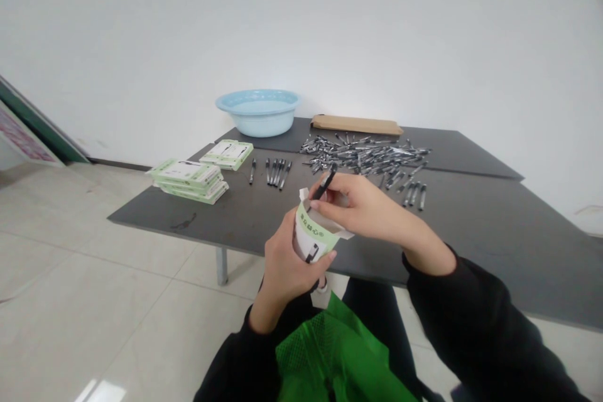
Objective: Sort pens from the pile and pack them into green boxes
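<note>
My left hand (289,260) is wrapped round a green and white pen box (311,235), held tilted with its top flaps spread in front of the table's edge. In my right hand (351,201) a black pen (324,183) is pinched, slanting down to the box's mouth. How deep its lower end sits is hidden by the box wall and my fingers. Beyond my hands lies a small row of pens (277,173), with a single pen (253,171) to its left. A large heap of pens (367,156) spreads behind my right hand.
Stacked pen boxes (191,179) stand at the left of the dark table (490,245), with more boxes (228,154) behind them. A light blue basin (264,118) and a flat brown cardboard package (357,124) are at the back. Several pens (414,195) lie at the heap's right front.
</note>
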A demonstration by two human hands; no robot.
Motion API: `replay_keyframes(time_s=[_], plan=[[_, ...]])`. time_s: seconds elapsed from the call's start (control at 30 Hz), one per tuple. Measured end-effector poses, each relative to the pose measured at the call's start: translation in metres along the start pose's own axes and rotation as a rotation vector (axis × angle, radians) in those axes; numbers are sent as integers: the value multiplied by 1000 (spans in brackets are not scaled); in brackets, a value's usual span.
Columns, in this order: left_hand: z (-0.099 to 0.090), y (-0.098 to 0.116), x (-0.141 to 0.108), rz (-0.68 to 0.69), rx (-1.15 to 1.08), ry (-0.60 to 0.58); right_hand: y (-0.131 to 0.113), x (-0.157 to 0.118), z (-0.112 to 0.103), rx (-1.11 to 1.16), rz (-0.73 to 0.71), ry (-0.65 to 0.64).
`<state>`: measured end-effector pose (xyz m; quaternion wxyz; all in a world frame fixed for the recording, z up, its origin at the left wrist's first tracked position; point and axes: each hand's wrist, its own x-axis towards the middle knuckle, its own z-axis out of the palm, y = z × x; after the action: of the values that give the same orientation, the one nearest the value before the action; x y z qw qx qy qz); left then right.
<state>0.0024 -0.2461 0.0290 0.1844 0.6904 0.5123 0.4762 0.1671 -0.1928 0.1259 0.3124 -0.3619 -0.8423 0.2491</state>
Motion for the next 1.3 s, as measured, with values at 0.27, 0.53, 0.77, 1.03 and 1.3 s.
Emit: replay_keyframes(time_s=[0.27, 0.53, 0.77, 1.03, 1.3], plan=[[-1, -11, -1, -49, 14, 24, 4, 12, 9, 56, 26, -32], [-13, -27, 2, -73, 14, 108, 12, 36, 22, 204, 0, 27], [-41, -49, 7, -149, 42, 227, 97, 114, 55, 117, 214, 135], [-75, -65, 4, -212, 106, 236, 148, 193, 110, -337, 583, -65], [-85, -76, 4, -280, 225, 203, 154, 198, 126, -323, 726, -171]])
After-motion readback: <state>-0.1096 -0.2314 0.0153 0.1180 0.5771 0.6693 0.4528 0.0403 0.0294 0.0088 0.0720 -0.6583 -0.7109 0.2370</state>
